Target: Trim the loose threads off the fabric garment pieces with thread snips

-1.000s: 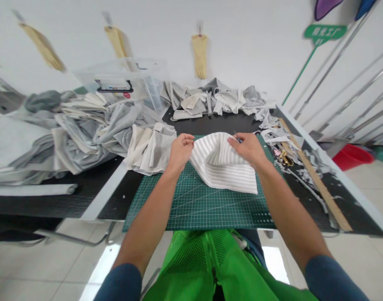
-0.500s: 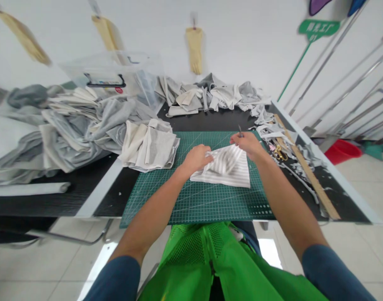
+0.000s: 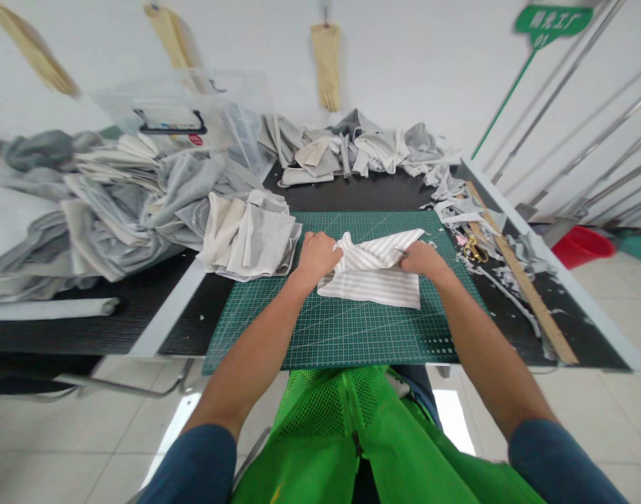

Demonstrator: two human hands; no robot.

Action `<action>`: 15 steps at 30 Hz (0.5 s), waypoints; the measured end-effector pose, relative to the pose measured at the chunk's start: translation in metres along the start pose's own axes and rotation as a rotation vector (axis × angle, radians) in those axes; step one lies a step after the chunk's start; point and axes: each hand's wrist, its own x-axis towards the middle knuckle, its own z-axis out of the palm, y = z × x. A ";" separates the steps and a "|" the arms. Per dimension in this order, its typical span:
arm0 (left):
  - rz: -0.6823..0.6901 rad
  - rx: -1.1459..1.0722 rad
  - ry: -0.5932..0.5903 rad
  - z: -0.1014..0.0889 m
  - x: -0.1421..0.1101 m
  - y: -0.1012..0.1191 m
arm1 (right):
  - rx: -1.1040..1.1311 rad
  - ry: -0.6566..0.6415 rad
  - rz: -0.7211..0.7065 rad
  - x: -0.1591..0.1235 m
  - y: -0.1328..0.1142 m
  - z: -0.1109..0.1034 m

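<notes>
A grey-and-white striped cloth [image 3: 376, 280] lies folded on the green cutting mat [image 3: 331, 329]. My left hand [image 3: 316, 256] is closed on the cloth's left edge, pinching a raised fold. My right hand [image 3: 423, 259] rests on the cloth's right side, fingers closed around a small pair of scissors [image 3: 402, 250] whose thin metal tip points left over the fabric. The scissors' handle is hidden inside the hand.
A folded stack of grey and beige cloth [image 3: 250, 238] sits left of the mat, beside a bigger heap [image 3: 105, 203]. More fabric [image 3: 352, 150] lies at the back. Scraps, gold scissors [image 3: 475, 248] and a wooden ruler [image 3: 520, 287] line the right edge. A clear bin [image 3: 189, 115] stands behind.
The cloth was held up and spread between both hands; it now lies folded lower on the mat. Both hands came down and toward me, the right one settling on the fabric.
</notes>
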 end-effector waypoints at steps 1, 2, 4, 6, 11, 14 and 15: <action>0.050 -0.021 0.025 0.000 0.000 -0.001 | -0.012 0.006 0.014 0.001 0.000 0.000; 0.104 -0.060 0.046 -0.001 -0.001 -0.002 | -0.027 0.020 0.037 0.002 0.000 -0.001; 0.210 -0.170 0.037 -0.003 -0.003 -0.002 | -0.069 0.058 0.089 0.003 0.002 -0.001; 0.297 -0.270 -0.055 -0.006 -0.007 0.001 | -0.088 0.087 0.105 0.004 0.004 0.000; 0.288 -0.312 -0.219 -0.014 -0.018 0.017 | -0.036 0.106 0.022 0.005 0.002 0.004; 0.245 -0.369 -0.273 -0.018 -0.020 0.025 | 0.009 0.130 -0.048 0.003 -0.005 0.002; 0.227 -0.420 -0.311 -0.019 -0.020 0.027 | 0.031 0.146 -0.082 0.002 -0.008 0.001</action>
